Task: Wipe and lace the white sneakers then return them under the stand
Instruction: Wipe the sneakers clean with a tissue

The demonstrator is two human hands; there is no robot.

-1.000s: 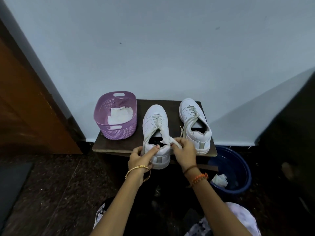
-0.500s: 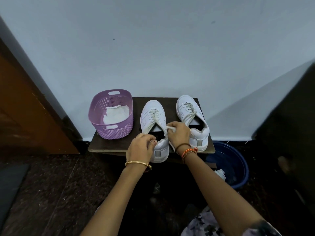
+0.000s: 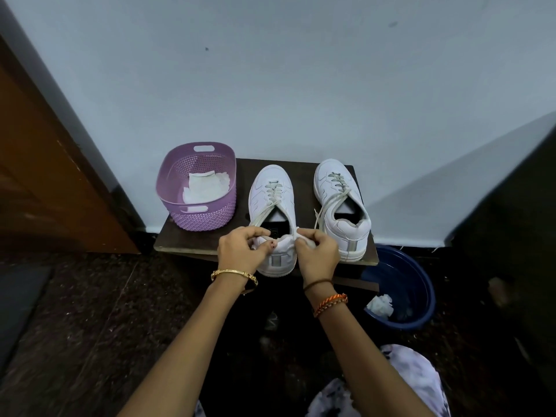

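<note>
Dark wooden bench [image 3: 304, 168] against a pale wall. On it: near white sneaker [image 3: 272, 203], heel toward the person; second white sneaker [image 3: 341, 203] just beside it to the right, laces loose. Left hand [image 3: 240, 251], fingers clenched on the left lace end [image 3: 261, 216] at the collar. Right hand [image 3: 317, 254], fingers pinching a white wipe [image 3: 301, 234] against the collar's right edge. Purple perforated basket [image 3: 197, 194] at bench left, holding white cloths. Blue basin [image 3: 403, 287] on the floor, right, with a crumpled wipe [image 3: 380, 305] inside.

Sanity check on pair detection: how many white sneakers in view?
2. Left sneaker on the stand beside the purple basket, both hands at its heel; right sneaker next to it.
</note>
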